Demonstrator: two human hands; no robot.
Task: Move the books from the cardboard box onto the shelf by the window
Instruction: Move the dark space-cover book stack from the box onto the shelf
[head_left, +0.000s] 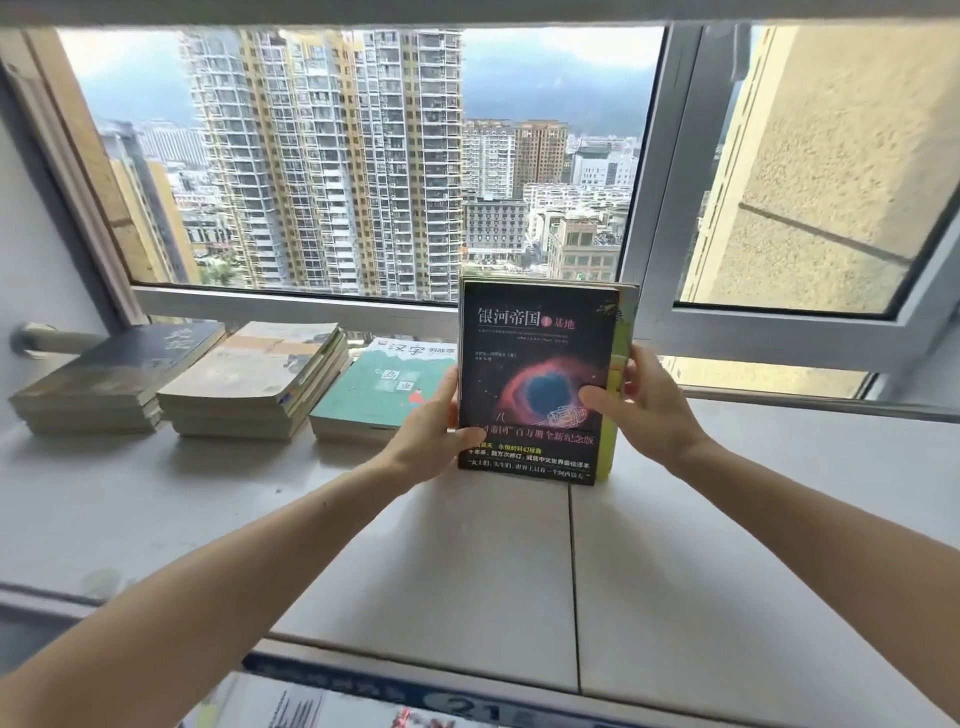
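There is one view only, from a wide-angle camera worn on the person's head. It faces forward and slightly down across the pale shelf (467, 571) toward the window (363, 156), close enough that both forearms stretch out from the bottom corners. Straight lines bow near the edges. High-rise towers (322, 156) fill the glass straight ahead.

A high-rise flat — the window (363, 156) overlooks apartment towers (322, 156), with book stacks (249, 384) on its white sill (208, 509).
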